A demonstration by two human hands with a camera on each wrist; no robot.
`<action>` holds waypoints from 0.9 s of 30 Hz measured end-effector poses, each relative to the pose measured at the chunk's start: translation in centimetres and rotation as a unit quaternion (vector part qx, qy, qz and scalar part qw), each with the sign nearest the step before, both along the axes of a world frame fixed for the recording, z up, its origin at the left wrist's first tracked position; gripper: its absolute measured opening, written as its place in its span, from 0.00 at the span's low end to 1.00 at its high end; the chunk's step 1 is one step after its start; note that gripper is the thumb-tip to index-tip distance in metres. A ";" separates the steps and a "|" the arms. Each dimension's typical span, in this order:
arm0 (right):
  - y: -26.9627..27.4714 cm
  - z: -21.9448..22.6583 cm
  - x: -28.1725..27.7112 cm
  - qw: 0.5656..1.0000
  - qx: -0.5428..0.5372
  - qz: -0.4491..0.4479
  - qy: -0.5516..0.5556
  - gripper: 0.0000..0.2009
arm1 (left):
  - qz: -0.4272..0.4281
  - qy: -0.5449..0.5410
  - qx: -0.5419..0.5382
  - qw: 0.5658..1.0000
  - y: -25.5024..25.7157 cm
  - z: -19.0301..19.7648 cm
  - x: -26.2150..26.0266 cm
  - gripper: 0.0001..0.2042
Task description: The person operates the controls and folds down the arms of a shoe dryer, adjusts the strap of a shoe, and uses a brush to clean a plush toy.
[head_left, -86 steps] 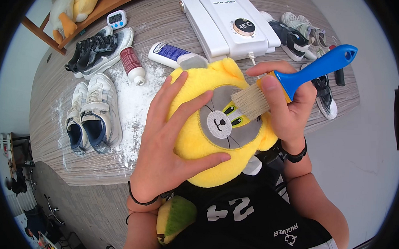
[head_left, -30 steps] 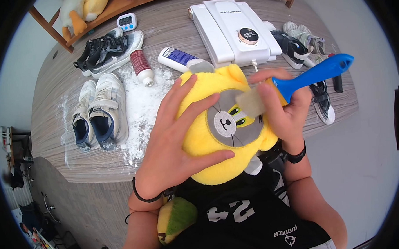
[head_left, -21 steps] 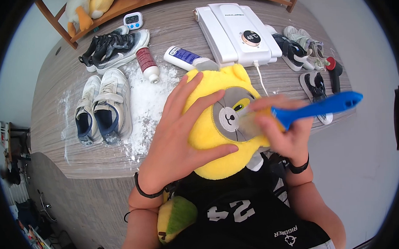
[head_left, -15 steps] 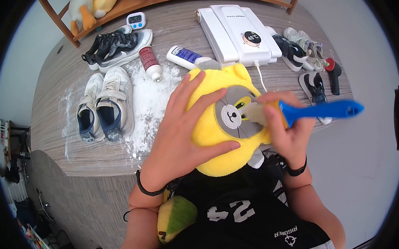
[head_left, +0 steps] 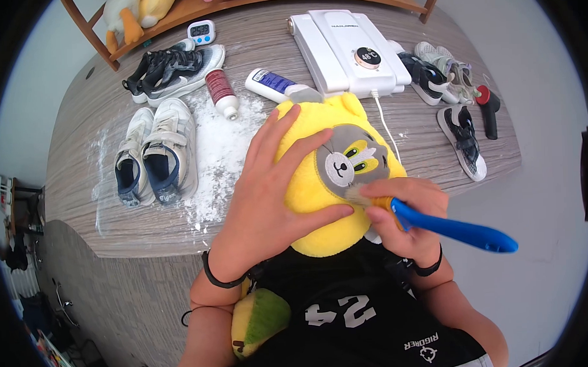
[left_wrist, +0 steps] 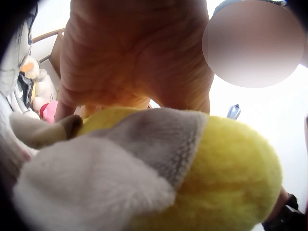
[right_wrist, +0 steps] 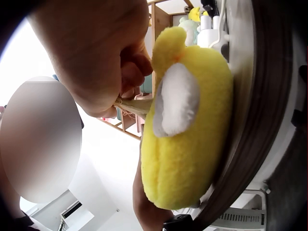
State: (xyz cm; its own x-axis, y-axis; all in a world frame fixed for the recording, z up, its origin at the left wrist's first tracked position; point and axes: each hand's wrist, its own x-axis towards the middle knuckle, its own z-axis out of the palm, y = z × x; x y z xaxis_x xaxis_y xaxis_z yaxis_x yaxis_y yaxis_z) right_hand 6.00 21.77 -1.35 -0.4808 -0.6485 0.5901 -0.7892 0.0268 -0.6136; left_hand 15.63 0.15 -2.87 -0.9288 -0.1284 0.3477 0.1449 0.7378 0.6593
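Observation:
In the head view a yellow plush toy (head_left: 331, 234) with a grey cat face sits at the table's near edge, against the person's shirt. My left hand (head_left: 259, 194) holds it from the left, fingers spread over its top and face, thumb across its lower part. My right hand (head_left: 408, 212) grips a blue-handled paintbrush (head_left: 457, 228) near its yellow ferrule. The pale bristles rest at the lower edge of the cat face. In the right wrist view, the brush (right_wrist: 134, 105) meets the plush toy's (right_wrist: 192, 159) side. The left wrist view shows the toy's grey-and-white part (left_wrist: 96, 178) close up.
White powder (head_left: 224, 140) covers the table's left side, near white shoes (head_left: 166, 146), black-and-white shoes (head_left: 173, 74), a red bottle (head_left: 221, 92) and a blue-labelled bottle (head_left: 271, 84). A white appliance (head_left: 341, 52) stands behind, with more shoes (head_left: 461, 139) and a black-handled tool (head_left: 491, 112) to the right.
The right hand has brought the brush down from the toy's eyes to the face's lower edge, its handle now slanting downward. The left hand keeps its hold; the head view has shifted slightly.

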 end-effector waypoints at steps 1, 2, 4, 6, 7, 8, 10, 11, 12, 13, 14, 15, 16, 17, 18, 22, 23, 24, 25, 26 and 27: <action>0.2 -0.1 -0.1 1.000 0.000 -0.002 -0.001 0.08 | -0.002 -0.001 0.000 1.000 0.0 0.0 0.0 0.42; 0.6 -0.3 -0.3 1.000 0.007 -0.020 -0.015 0.08 | -0.002 0.001 -0.003 1.000 0.0 0.0 0.0 0.42; 0.7 -1.0 -0.7 0.995 -0.011 -0.097 -0.037 0.09 | -0.001 0.004 -0.007 1.000 0.0 0.0 0.0 0.42; 0.7 -1.1 -0.7 0.990 -0.020 -0.132 -0.042 0.09 | 0.000 0.000 -0.001 1.000 0.0 0.0 0.1 0.42; 0.7 -1.1 -0.7 0.984 -0.028 -0.168 -0.048 0.09 | 0.000 0.001 -0.002 1.000 0.0 0.0 0.1 0.42; 0.4 -1.2 -0.3 0.984 -0.045 -0.162 -0.051 0.09 | 0.001 0.000 -0.003 1.000 0.0 0.1 0.1 0.42; 0.4 -0.8 0.4 0.996 -0.020 -0.075 -0.050 0.09 | 0.002 -0.001 -0.004 1.000 0.0 0.1 0.1 0.42; 0.4 -0.5 0.5 0.999 0.005 0.012 -0.050 0.10 | 0.000 0.002 -0.006 1.000 -0.1 0.0 0.0 0.42; 0.6 -0.2 0.6 0.998 0.037 0.037 -0.022 0.10 | -0.003 0.005 -0.008 1.000 -0.1 -0.1 0.0 0.42; 0.7 -0.4 0.4 0.998 0.038 0.036 -0.023 0.10 | -0.003 0.004 -0.007 1.000 -0.1 -0.1 0.0 0.42; 0.9 -0.7 0.0 0.999 0.021 -0.007 -0.037 0.10 | -0.004 0.006 -0.006 1.000 -0.1 -0.1 0.0 0.42; 0.9 -1.0 -0.2 0.998 0.003 -0.049 -0.050 0.10 | -0.004 0.009 -0.005 1.000 -0.1 -0.1 0.0 0.41; 0.7 -1.1 -0.2 0.988 0.004 -0.134 -0.070 0.08 | -0.003 0.010 -0.005 1.000 -0.1 -0.1 0.1 0.41; 0.7 -1.0 -0.9 0.986 -0.008 -0.156 -0.053 0.07 | -0.003 0.005 -0.001 1.000 0.0 0.0 0.1 0.41; 1.0 -1.0 -1.2 0.982 -0.005 -0.180 -0.051 0.07 | -0.002 -0.001 0.003 1.000 0.0 0.0 0.1 0.41; 1.4 -1.0 -0.7 0.980 -0.007 -0.189 -0.062 0.07 | -0.001 -0.006 0.012 1.000 0.0 0.0 0.2 0.41; 1.6 -0.9 -0.5 0.980 -0.006 -0.190 -0.063 0.07 | -0.001 -0.004 0.007 1.000 0.0 0.0 0.1 0.41; 1.7 -0.9 -0.3 0.992 -0.002 -0.118 -0.048 0.08 | -0.001 -0.002 0.002 1.000 0.0 0.0 0.0 0.41; 1.8 -0.8 -0.2 0.998 0.001 -0.044 -0.033 0.08 | -0.002 -0.002 0.001 1.000 0.0 0.0 -0.1 0.41; 1.9 -0.6 -0.3 0.999 0.018 -0.013 -0.023 0.09 | -0.002 -0.003 0.002 1.000 0.0 0.0 0.0 0.41; 2.0 -1.0 -0.5 1.000 0.017 -0.013 -0.023 0.09 | -0.002 -0.005 0.002 1.000 0.0 0.0 0.0 0.41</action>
State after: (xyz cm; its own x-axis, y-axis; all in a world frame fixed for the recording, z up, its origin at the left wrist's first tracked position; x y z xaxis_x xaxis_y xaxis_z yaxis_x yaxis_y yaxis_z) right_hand 5.46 23.75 -2.38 -0.5235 -0.6552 0.5446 -0.7591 0.0685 -0.6473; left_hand 15.62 0.17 -2.83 -0.9325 -0.1263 0.3383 0.1414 0.7343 0.6640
